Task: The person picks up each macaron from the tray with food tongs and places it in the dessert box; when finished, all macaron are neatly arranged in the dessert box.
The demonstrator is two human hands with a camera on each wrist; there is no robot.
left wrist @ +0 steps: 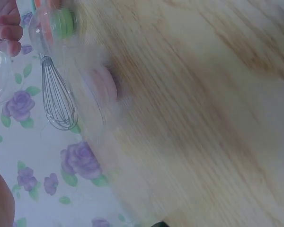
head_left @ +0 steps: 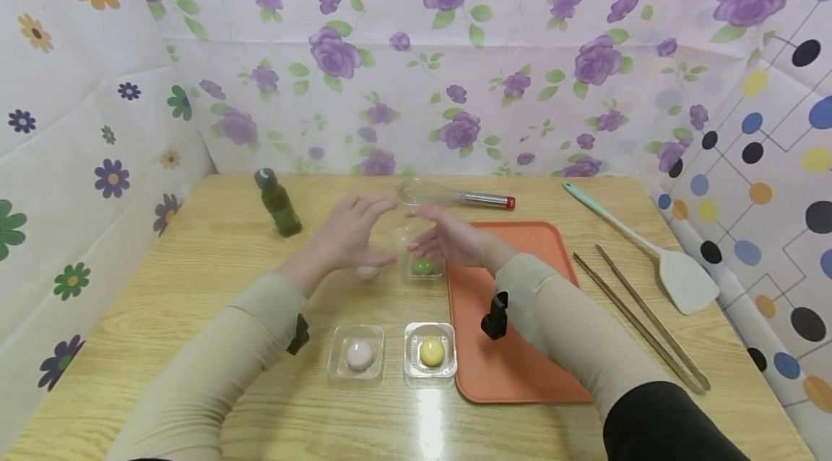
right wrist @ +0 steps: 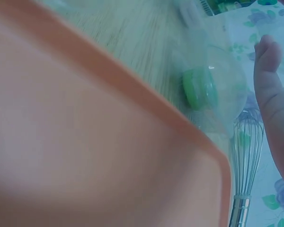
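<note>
In the head view both hands are raised over the middle of the table, facing each other. A clear plastic piece with a curved rim [left wrist: 1, 71] lies between them; whether it is a lid or a box I cannot tell. Curled fingers of my right hand [head_left: 455, 235] touch its rim. My left hand [head_left: 347, 233] curves its thumb and fingers around the other side, contact partly hidden. Below the hands sit a green macaron [head_left: 424, 268] in a clear box and a pale pink macaron [left wrist: 103, 84]. Closer lie a pink macaron [head_left: 360, 355] and a yellow macaron [head_left: 432, 352] in clear boxes.
An orange tray [head_left: 513, 367] lies under the right forearm. Behind the hands is a whisk [head_left: 477, 198]; a dark green bottle [head_left: 279, 204] stands at the back left. Metal tongs [head_left: 640, 316] and a white spatula [head_left: 685, 280] lie on the right.
</note>
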